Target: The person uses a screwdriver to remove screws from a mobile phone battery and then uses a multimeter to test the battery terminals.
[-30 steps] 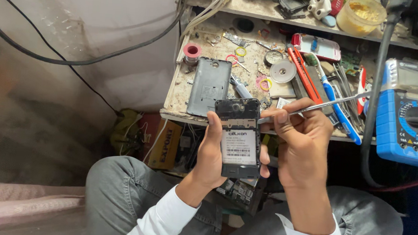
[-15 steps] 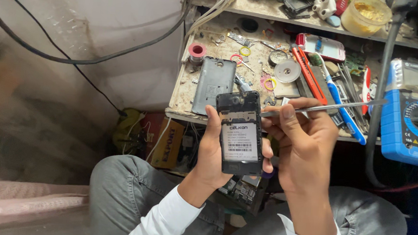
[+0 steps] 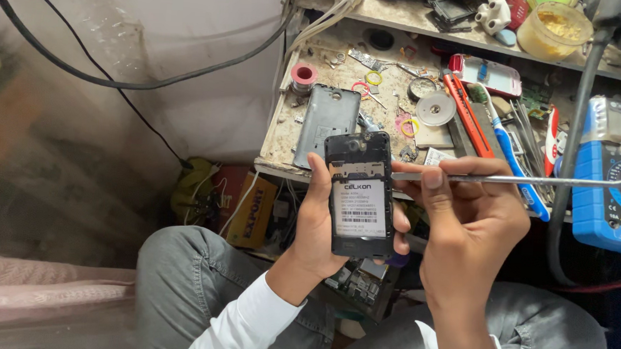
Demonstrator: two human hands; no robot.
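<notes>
Holding an opened black phone (image 3: 358,192) upright over the lap, the left hand (image 3: 322,228) wraps it from behind, thumb along the left edge and fingertips curling round the right edge; that grip is clamped on the phone. Its back is off, showing the battery with a white label and the dark frame and camera area above it. The grey back cover (image 3: 326,124) lies flat on the bench (image 3: 278,134) just beyond, at the near left corner.

The right hand (image 3: 464,218) pinches a slim metal tool (image 3: 515,180) between thumb and forefinger, its grip closed on the shaft. The tool lies nearly level, its long end pointing right towards the blue multimeter (image 3: 610,194) and its tip just beside the phone's upper right edge; whether it touches the frame cannot be told.

Compared with a second ago, the phone sits a little higher and closer to the bench edge, and the tool has flattened from a slight upward slant to almost horizontal, with the tip staying near the same upper right edge. The cover has not moved. In my judgement the work remains at that edge of the open phone.

Farther back lie an orange-handled cutter (image 3: 463,104), a blue toothbrush (image 3: 505,142) and a solder reel (image 3: 304,75).
</notes>
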